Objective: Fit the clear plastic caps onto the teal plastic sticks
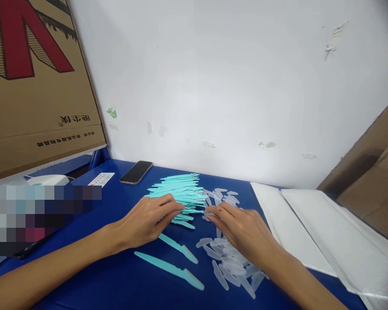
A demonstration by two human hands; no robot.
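Note:
My left hand (158, 214) pinches a teal razor whose narrow end points right, in front of a heap of teal razors (177, 189). Facing it, my right hand (236, 221) is closed at the fingertips near that end; what it holds is too small to make out. Translucent caps lie in two groups, one behind my right hand (231, 199) and a larger one below it (234, 262). Two teal razors with caps on their blade ends, one nearer the front edge (170, 268), the other just behind (179, 248), rest on the blue table (116, 284).
A phone (136, 172) and a white card (101, 179) lie at the back left. White padded sheets (297, 228) cover the right side. Cardboard boxes stand at left (42, 94) and right (375, 172). A white wall (226, 86) rises behind the table.

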